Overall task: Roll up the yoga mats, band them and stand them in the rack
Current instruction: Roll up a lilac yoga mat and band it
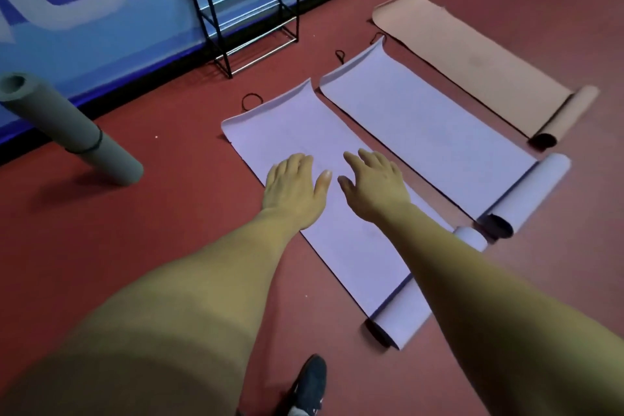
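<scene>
Three mats lie spread on the red floor, each partly rolled at its near end. Above the nearest lilac mat (287, 125) my left hand (292, 184) and my right hand (371, 184) are stretched out side by side, fingers straight, holding nothing. Whether they touch the mat I cannot tell. A second lilac mat (422, 118) lies beside it, and a tan mat (472, 57) further right. A black band (251, 101) lies at the far end of the nearest mat. A grey mat (64, 128), rolled and banded, stands on the left. The black wire rack (250, 7) stands against the wall.
A blue padded wall (101, 27) with pale lettering runs along the back. Two more black bands (340, 56) lie by the far ends of the other mats. My dark shoe (309, 385) is at the bottom edge.
</scene>
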### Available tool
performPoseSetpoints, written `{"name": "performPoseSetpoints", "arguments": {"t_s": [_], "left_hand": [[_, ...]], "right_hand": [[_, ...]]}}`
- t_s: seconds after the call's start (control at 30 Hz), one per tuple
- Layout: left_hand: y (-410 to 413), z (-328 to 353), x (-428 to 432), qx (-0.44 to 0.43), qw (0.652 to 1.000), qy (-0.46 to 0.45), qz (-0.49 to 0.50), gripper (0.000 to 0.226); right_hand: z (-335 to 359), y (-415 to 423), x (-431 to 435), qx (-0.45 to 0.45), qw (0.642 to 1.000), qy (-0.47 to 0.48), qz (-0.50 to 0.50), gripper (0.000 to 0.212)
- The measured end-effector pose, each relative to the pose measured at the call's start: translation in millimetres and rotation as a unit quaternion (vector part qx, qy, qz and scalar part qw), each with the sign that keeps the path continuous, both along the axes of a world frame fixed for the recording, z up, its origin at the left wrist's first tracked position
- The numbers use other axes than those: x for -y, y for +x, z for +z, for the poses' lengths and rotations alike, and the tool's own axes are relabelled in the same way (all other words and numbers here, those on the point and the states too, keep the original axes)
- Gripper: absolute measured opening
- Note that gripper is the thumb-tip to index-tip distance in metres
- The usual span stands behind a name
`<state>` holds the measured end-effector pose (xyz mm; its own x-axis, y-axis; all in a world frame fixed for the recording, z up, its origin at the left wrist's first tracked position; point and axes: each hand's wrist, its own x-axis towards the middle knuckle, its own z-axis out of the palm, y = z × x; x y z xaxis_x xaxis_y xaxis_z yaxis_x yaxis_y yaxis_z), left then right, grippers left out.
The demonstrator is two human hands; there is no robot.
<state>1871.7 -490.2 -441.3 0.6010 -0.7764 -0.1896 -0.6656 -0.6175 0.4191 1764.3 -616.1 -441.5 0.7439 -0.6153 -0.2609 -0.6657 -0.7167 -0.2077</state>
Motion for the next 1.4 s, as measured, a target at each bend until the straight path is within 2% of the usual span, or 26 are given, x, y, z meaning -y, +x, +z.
{"name": "performPoseSetpoints", "arguments": {"t_s": [0.47, 0.63, 0.77, 0.93, 1.07, 1.2, 1.4], "left_hand": [[-166.7, -21.3, -13.1, 0.033, 0.996, 0.014, 0.078, 0.058], [-246.2, -18.5, -11.5, -0.001, 0.993, 0.036, 0.109, 0.061], [-291.6, -10.3, 5.9, -0.03, 0.992, 0.038, 0.114, 0.06], [-341.8, -20.0, 59.0, -0.013, 0.99, 0.028, 0.137, 0.06], [-383.9, -65.6, 124.2, -0.025, 0.984, 0.038, 0.171, 0.059], [-427.6, -141.0, 184.2, -0.054, 0.972, 0.059, 0.219, 0.056], [-465.8, -252.0, 257.1, -0.087, 0.963, 0.093, 0.24, 0.056]], "right_hand": [[-10.5, -157.7, 7.0, -0.035, 0.993, -0.023, 0.108, 0.057], [-14.9, -233.0, 14.5, -0.051, 0.993, 0.003, 0.108, 0.059], [-11.5, -283.3, 28.4, -0.07, 0.99, 0.016, 0.12, 0.058], [-18.9, -329.8, 77.3, -0.059, 0.987, 0.017, 0.149, 0.06], [-60.3, -353.3, 142.6, -0.067, 0.981, 0.008, 0.182, 0.061], [-128.9, -371.2, 216.0, -0.104, 0.967, 0.014, 0.234, 0.058], [-233.1, -393.9, 304.8, -0.152, 0.946, 0.028, 0.287, 0.054]]}}
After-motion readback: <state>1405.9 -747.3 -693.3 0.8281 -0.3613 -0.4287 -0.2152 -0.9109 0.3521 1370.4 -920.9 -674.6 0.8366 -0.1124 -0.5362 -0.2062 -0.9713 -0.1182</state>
